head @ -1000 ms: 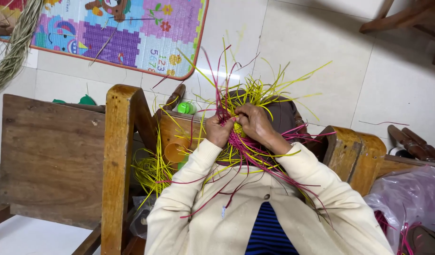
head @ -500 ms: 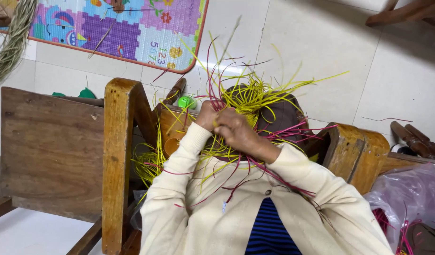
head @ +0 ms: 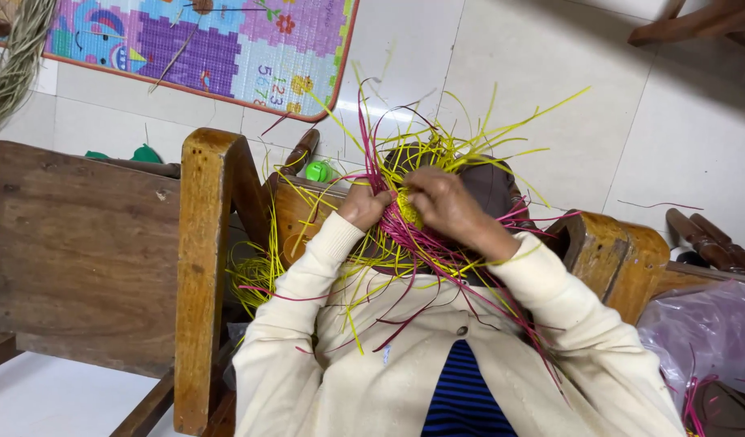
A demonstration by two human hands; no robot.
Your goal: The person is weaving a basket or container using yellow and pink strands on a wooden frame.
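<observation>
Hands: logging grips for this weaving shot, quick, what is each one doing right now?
Left hand: closed, pinching the pink and yellow strips.
Right hand: closed over the same strips at the woven yellow centre.

Single head-worn view, looking steeply down, close over the lap, floor tiles (head: 550,97) beyond

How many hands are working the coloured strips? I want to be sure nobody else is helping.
2. The left hand grips the yellow and pink strips on the left; the right hand presses on the woven centre beside it. Both come from cream sleeves.
</observation>
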